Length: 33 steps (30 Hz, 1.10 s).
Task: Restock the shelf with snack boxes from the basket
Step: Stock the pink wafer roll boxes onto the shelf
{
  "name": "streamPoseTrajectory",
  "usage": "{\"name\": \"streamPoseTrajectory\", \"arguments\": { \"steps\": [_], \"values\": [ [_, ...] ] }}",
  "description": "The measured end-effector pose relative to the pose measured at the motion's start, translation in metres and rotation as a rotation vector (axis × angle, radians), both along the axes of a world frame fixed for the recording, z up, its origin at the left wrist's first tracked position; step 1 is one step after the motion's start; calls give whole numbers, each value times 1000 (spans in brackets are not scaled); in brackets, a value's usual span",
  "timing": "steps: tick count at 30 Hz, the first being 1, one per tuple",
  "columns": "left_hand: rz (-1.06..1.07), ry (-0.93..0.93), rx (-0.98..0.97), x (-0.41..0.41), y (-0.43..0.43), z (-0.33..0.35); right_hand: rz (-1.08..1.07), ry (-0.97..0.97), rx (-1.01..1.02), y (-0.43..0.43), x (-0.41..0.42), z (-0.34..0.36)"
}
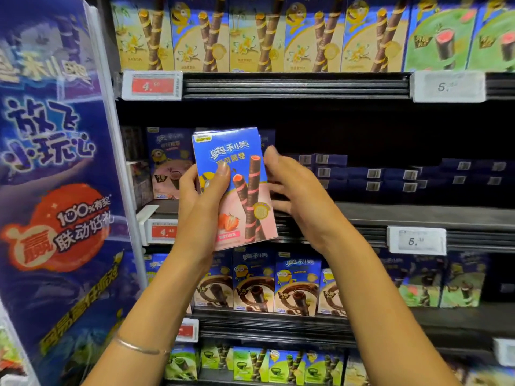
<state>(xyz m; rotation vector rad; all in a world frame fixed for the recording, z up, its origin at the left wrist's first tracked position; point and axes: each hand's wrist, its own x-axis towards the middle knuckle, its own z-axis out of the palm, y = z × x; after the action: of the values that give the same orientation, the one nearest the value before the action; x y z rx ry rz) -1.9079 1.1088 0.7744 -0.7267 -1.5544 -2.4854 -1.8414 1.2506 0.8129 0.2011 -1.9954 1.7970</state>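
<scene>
A blue and pink snack box [245, 168] with strawberry wafer rolls printed on it stands upright in front of the middle shelf [390, 213]. My left hand [200, 196] grips its left edge, thumb across the front. A second box seems stacked behind it. My right hand [289, 188] touches the box's right edge with relaxed, spread fingers. One similar box [167, 162] stands at the shelf's left end. The basket is out of view.
Flat dark blue boxes [370, 176] lie stacked at the back right of the middle shelf. Yellow boxes [250, 34] fill the shelf above, brown and green ones [292, 285] the shelves below. A blue promotional panel [55, 190] juts out at left. Price tags [416, 240] line the shelf edges.
</scene>
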Motion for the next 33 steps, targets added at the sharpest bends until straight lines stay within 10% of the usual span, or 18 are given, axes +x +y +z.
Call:
{"name": "streamPoseTrajectory", "arguments": {
  "steps": [10,22,33],
  "values": [
    [104,20,-142,-1,21,16,-139,99,107,9,20,-5],
    [353,107,-212,-34,5,14,-312,65,-305,74,-12,4],
    [345,113,-167,-49,-5,16,-701,-320,166,123,-85,9]
  ]
}}
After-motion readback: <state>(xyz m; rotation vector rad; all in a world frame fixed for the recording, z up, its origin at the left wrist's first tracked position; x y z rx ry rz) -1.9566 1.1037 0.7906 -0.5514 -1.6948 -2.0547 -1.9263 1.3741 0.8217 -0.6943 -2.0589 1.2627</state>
